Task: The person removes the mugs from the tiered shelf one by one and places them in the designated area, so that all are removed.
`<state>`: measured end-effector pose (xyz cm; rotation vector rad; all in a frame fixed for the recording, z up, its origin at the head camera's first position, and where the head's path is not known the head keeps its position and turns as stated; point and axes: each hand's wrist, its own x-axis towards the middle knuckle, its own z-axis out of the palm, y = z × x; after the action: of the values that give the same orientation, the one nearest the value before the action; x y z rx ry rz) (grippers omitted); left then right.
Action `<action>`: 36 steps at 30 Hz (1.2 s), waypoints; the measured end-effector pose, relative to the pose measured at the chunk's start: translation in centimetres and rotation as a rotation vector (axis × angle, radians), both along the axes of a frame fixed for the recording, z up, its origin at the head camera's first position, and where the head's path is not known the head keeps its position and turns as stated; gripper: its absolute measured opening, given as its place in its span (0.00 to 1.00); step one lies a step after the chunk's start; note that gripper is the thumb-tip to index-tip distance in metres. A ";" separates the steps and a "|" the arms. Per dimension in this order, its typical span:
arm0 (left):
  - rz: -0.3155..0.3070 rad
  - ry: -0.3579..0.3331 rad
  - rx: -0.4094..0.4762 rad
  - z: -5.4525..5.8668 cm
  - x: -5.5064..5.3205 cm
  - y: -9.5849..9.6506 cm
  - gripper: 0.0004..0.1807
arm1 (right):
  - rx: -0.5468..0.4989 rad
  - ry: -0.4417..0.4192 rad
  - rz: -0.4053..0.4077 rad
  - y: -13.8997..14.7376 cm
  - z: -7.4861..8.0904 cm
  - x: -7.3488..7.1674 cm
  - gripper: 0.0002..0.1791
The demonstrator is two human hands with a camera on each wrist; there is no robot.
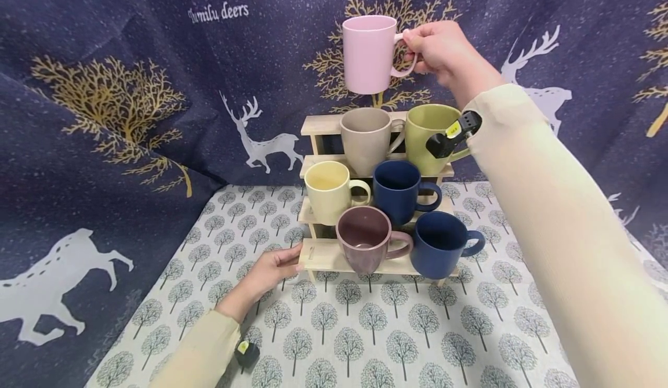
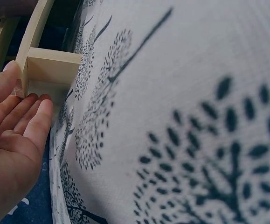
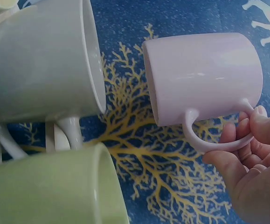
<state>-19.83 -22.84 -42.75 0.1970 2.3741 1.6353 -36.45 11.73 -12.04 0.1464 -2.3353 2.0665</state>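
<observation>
My right hand (image 1: 435, 49) pinches the handle of a pink mug (image 1: 369, 57) and holds it upright in the air above the wooden tiered rack (image 1: 326, 254). In the right wrist view, the fingers curl round that handle, apart from the grey-beige mug (image 3: 37, 65) and green mug (image 3: 51, 191). At the rack's lower left end, my left hand (image 1: 271, 269) grips the bottom board between thumb and fingers. The left wrist view shows the fingertips partly hidden behind the wood. A mauve mug (image 1: 363, 240) and a navy mug (image 1: 438, 246) sit on that bottom tier.
On the middle tier stand a yellow mug (image 1: 327, 191) and another navy mug (image 1: 398, 191). The rack stands on a tree-printed tablecloth (image 1: 349, 341). Behind it hangs a dark blue cloth (image 1: 282, 46) with deer and golden trees.
</observation>
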 end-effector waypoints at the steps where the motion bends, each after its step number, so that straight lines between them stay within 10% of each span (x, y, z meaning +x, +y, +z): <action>1: 0.001 -0.001 0.002 0.0 0.0 0.0 0.32 | -0.011 -0.001 -0.005 0.3 0.0 0.1 0.16; 36: -0.010 0.014 0.004 -0.2 0.2 0.1 0.33 | -0.123 0.001 -0.156 11.9 -0.4 2.1 0.12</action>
<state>-19.62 -22.72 -42.92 0.2214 2.3764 1.6400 -34.30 23.64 -12.46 -0.0357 -2.1353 2.1244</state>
